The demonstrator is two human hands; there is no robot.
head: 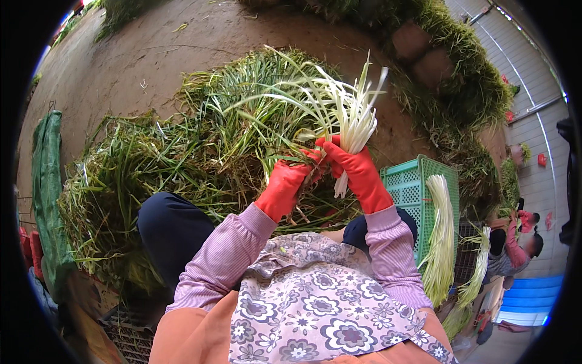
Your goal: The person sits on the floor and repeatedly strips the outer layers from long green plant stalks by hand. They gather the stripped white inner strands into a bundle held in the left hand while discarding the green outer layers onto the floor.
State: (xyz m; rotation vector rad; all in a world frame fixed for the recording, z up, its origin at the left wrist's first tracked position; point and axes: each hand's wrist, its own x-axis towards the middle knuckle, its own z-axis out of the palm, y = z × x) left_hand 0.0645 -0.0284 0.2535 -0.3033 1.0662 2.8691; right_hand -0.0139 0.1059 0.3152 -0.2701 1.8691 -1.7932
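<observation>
Both my hands wear red rubber gloves. My right hand [359, 170] is closed around a bunch of pale, whitish leafy stalks [353, 118]. Their upper ends fan upward and their cut-looking ends poke out below the glove. Close beside it, my left hand [286, 182] grips some green and brownish stalks [295, 157]; its fingertips meet those of the right glove, and the exact contact is hidden. Under and beyond both hands spreads a large heap of green leafy stalks [204, 154], with brown, withered strands mixed in.
A green plastic crate [404, 191] stands at my right, with a pale bundle of stalks [441, 227] on it. Dark crates [132, 334] sit lower left, beside a rolled green sack [47, 182]. More stalks are piled upper right [477, 82]. Other people [514, 250] work far right.
</observation>
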